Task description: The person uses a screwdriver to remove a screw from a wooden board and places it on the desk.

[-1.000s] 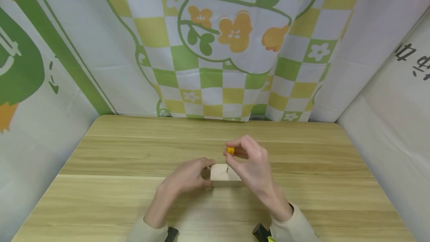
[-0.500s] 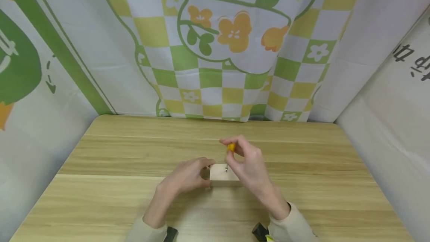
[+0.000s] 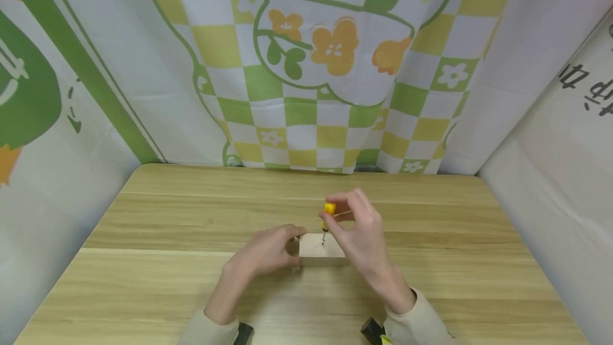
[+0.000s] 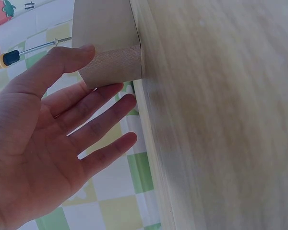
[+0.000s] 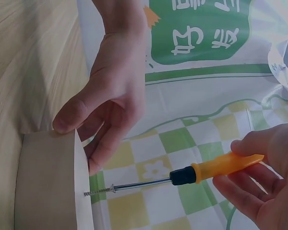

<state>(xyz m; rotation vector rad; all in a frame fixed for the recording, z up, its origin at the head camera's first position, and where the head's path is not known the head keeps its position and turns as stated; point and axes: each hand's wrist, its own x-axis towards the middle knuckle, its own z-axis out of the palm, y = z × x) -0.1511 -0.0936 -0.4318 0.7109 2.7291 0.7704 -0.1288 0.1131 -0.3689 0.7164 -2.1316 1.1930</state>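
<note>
A pale wooden block (image 3: 313,247) lies on the table in the head view. My left hand (image 3: 265,250) holds its left end, thumb on the near side and fingers on the far side. Above the block, my right hand (image 3: 363,233) pinches the yellow handle of a screwdriver (image 5: 223,166) between thumb and fingers. Its shaft points down, and its tip meets the head of a screw (image 5: 100,191). That screw stands upright in the block's top face, much of its thread showing. In the left wrist view the other fingers of the left hand spread loosely below the block.
The wooden table (image 3: 143,228) stretches out around the block. Behind it hangs a checked, flowered curtain (image 3: 301,111), with white printed cloth (image 3: 565,174) on the sides. Dark wrist straps (image 3: 371,330) show near both sleeves.
The right hand's fingers have turned and shifted on the screwdriver handle, opening off it and regripping, with more of the handle now showing. The left hand and block stay in place.
</note>
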